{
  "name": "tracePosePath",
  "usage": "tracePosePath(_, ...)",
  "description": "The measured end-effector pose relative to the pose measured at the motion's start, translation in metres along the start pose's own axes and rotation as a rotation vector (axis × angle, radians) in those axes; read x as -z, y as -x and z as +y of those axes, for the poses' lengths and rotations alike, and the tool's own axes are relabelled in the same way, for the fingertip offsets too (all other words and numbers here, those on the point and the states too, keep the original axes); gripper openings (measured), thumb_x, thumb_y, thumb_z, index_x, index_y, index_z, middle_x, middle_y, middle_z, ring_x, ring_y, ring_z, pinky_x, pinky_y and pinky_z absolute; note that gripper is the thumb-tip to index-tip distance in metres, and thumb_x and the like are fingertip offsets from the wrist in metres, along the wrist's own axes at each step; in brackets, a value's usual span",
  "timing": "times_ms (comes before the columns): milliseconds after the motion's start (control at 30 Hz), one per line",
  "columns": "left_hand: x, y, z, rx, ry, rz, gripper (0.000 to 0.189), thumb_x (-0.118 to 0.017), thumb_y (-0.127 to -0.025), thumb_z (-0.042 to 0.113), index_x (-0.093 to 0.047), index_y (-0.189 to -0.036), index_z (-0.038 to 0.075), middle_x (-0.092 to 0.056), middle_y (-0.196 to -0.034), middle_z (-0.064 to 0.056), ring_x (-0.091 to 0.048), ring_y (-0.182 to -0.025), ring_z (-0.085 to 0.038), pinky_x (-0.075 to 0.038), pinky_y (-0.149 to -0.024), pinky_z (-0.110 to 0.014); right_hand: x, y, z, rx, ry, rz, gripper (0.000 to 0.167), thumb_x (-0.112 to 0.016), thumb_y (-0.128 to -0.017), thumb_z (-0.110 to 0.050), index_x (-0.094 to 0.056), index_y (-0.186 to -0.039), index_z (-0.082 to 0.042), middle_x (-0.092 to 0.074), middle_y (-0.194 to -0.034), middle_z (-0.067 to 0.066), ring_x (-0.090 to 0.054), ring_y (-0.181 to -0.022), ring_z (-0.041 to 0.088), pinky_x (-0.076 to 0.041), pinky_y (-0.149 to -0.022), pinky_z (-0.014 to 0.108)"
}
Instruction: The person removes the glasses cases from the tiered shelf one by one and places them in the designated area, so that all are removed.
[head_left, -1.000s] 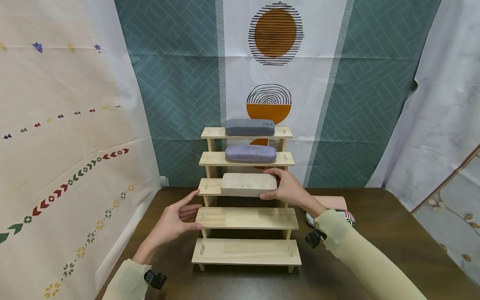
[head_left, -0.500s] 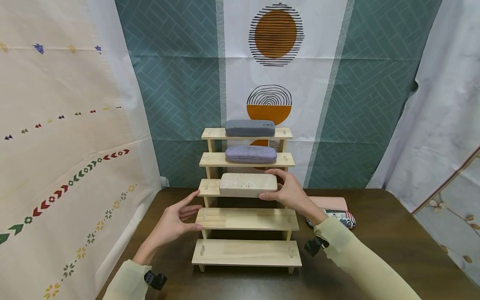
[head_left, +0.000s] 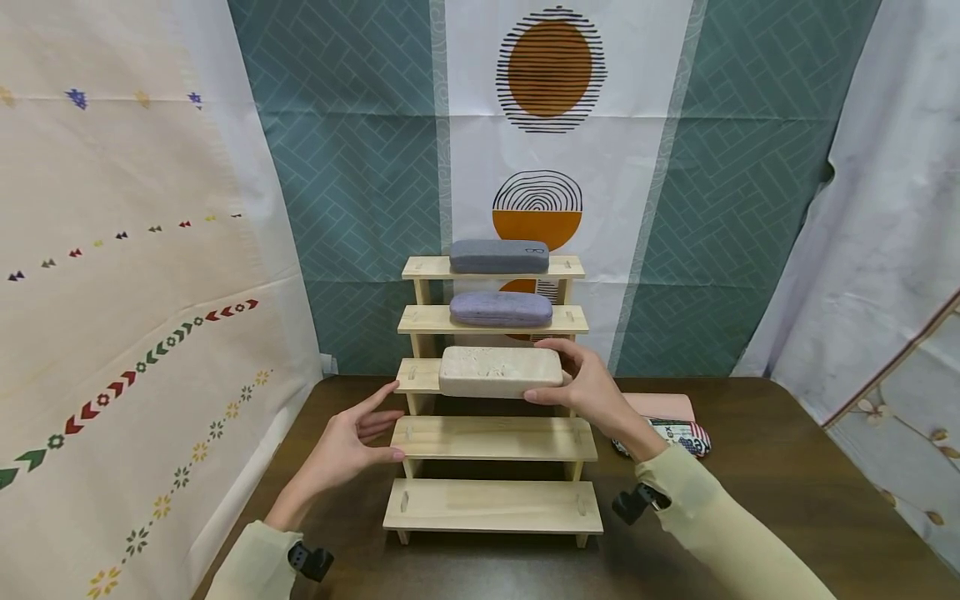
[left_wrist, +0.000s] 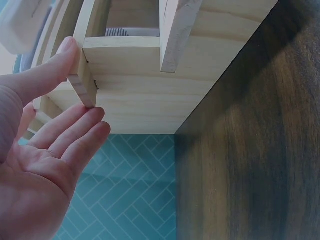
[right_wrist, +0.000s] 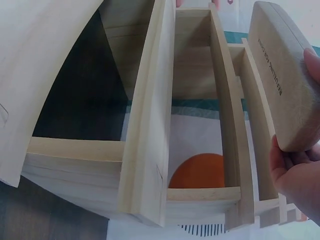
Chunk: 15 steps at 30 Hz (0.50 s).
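A cream glasses case (head_left: 498, 372) is held by its right end in my right hand (head_left: 581, 387), in front of the third shelf of the stepped wooden stand (head_left: 491, 504). Small dark lettering shows on the side of the case (right_wrist: 280, 75) in the right wrist view. My left hand (head_left: 348, 442) holds the stand's left side. Its thumb and fingers lie at opposite edges of one shelf end (left_wrist: 82, 80) in the left wrist view. A purple glasses case (head_left: 500, 308) rests one shelf higher, and a grey-blue one (head_left: 499, 256) lies on the top shelf.
Behind my right wrist, a pink case (head_left: 660, 407) and a patterned case (head_left: 682, 437) lie on the dark wooden table (head_left: 757, 492). Cloth hangings (head_left: 345, 167) stand behind the stand and along both sides.
My right hand and the cream case have come slightly toward me and to the right, and the case looks larger. The left hand stays put on the stand.
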<state>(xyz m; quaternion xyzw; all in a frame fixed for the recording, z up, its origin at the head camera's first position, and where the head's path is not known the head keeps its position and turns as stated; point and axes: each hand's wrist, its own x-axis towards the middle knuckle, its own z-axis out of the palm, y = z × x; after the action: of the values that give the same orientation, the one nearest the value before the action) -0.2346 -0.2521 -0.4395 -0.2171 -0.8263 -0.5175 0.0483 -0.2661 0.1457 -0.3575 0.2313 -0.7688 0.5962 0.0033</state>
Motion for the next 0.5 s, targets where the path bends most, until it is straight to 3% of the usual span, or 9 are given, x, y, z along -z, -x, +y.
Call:
tracePosePath(133, 0.0, 0.0, 0.0, 0.003, 0.007, 0.001, 0.105, -0.096, -0.076, 0.006, -0.042, -0.164, 0.024, -0.063, -0.142, -0.021, -0.064, -0.128, -0.036, -0.055, -0.102, -0.044, 0.002, 0.004, 0.001, 0.023, 0.003, 0.008, 0.073, -0.092, -0.083, -0.014, -0.058, -0.148, -0.013, -0.059, -0.142, 0.013, -0.054, -0.137, 0.033, -0.046, -0.11, 0.057)
tracePosePath(233, 0.0, 0.0, 0.0, 0.0, 0.01, 0.001, 0.105, -0.096, -0.076, 0.006, -0.042, -0.164, 0.023, -0.063, -0.142, -0.021, -0.064, -0.128, -0.036, -0.054, -0.102, -0.048, 0.003, 0.007, 0.002, 0.032, 0.008, 0.018, 0.074, -0.092, -0.083, -0.013, -0.057, -0.149, -0.012, -0.057, -0.144, 0.013, -0.053, -0.138, 0.032, -0.043, -0.112, 0.057)
tracePosePath(367, 0.0, 0.0, 0.0, -0.006, 0.009, 0.001, 0.105, -0.096, -0.076, 0.006, -0.041, -0.164, 0.023, -0.062, -0.142, -0.021, -0.064, -0.128, -0.037, -0.052, -0.103, -0.055, 0.005, 0.01, 0.001, 0.031, 0.002, 0.029, 0.074, -0.092, -0.082, -0.012, -0.057, -0.148, -0.013, -0.061, -0.136, 0.013, -0.058, -0.13, 0.031, -0.047, -0.105, 0.056)
tracePosePath(500, 0.0, 0.0, 0.001, -0.003, 0.004, 0.001, 0.105, -0.096, -0.076, 0.007, -0.041, -0.164, 0.023, -0.062, -0.142, -0.022, -0.064, -0.127, -0.037, -0.053, -0.103, -0.053, 0.007, 0.014, 0.002, 0.021, -0.01, 0.039, 0.073, -0.093, -0.082, -0.011, -0.059, -0.146, -0.014, -0.065, -0.128, 0.013, -0.062, -0.119, 0.03, -0.055, -0.094, 0.045)
